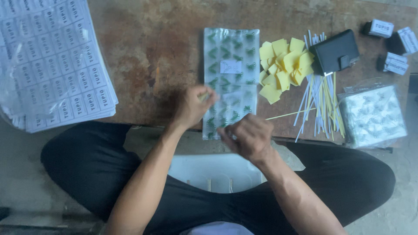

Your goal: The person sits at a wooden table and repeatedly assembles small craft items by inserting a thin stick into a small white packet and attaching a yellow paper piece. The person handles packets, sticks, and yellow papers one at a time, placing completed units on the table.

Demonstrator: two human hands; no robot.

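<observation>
My left hand [194, 105] pinches the left edge of a stack of clear plastic bags printed with green leaves [230, 65] that lies on the brown table [156, 48]. A small yellowish piece shows at its fingertips. My right hand [247, 135] is curled at the bags' near end, its fingers closed on the plastic edge; blur hides the exact grip. A thin yellow stick [287, 115] lies just right of it.
Yellow paper squares [282, 67] and a heap of thin white and yellow sticks [320, 102] lie right of the bags. A black wallet [335, 52], small labelled boxes [394, 43] and another bag pack [372, 115] sit far right. Label sheets [52, 61] at left. White tray [217, 172] on my lap.
</observation>
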